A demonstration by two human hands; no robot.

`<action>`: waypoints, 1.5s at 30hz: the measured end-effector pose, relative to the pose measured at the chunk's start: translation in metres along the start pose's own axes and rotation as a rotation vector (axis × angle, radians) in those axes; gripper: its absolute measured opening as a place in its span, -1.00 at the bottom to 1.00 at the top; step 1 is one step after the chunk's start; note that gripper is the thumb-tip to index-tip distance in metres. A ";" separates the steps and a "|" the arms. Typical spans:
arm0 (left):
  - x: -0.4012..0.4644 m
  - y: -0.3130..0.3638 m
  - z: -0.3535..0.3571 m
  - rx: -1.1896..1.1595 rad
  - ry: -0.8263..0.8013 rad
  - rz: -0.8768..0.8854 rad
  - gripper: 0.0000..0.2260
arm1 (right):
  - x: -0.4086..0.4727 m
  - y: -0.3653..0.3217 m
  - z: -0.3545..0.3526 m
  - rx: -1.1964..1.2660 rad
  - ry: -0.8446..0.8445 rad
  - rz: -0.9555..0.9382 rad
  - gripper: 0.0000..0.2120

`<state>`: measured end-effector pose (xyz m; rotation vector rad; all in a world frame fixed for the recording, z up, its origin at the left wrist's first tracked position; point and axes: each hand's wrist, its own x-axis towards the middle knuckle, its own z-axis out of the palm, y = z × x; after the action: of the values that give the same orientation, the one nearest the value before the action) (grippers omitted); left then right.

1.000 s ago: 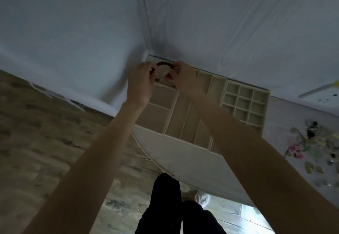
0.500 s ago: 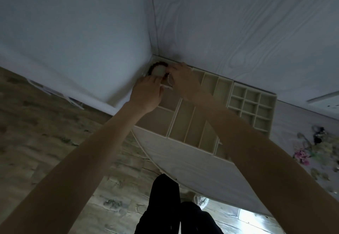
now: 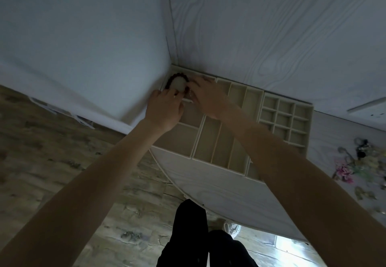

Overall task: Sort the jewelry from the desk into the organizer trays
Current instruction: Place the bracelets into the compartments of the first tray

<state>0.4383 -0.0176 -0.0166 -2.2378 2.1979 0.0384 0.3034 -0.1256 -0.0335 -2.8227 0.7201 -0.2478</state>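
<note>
- Head view, widest first: the counter (image 3: 219, 185) is pale wood-grain with a curved near edge, pushed into a room corner, so the walls stop anything set at its far end from sliding away.
- Organizer trays (image 3: 221, 141) sit side by side against the back wall: a tray of large compartments at left, one of long slots in the middle, a grid tray (image 3: 286, 118) of small cells at right. I judge this lets each kind of piece go to a cell of fitting size.
- Loose jewelry (image 3: 359, 166) lies in a heap on the counter at far right, well apart from both hands; most of the sorting appears undone.
- Left hand (image 3: 165, 110) reaches over the left tray, fingers curled down at the near edge of the bracelet; whether its grip pinches the beads or only steadies them, I cannot tell.
- Right hand (image 3: 208, 97) is just beside it, fingertips at the bracelet's right side; its grip is likewise hidden.
- Beaded bracelet (image 3: 177, 78), dark beads in a ring around a pale rounded form, lies in the far-left corner compartment, just beyond both sets of fingertips.
</note>
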 end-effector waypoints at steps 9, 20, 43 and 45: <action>0.001 0.003 -0.002 -0.098 -0.049 -0.022 -0.50 | 0.003 -0.006 -0.009 -0.169 -0.089 0.024 -0.62; 0.005 0.010 -0.006 -0.162 0.089 -0.023 -0.55 | -0.009 -0.009 -0.015 0.022 -0.032 0.017 -0.58; -0.042 0.454 -0.023 -0.568 -0.266 0.530 -0.72 | -0.527 0.027 -0.116 0.211 0.330 1.336 -0.83; -0.040 0.477 -0.016 -0.488 -0.291 0.402 -0.71 | -0.543 0.040 -0.115 0.188 0.282 1.296 -0.82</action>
<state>-0.0390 0.0130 0.0067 -1.7492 2.6204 0.9260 -0.2096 0.0862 0.0088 -1.6458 2.1819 -0.4148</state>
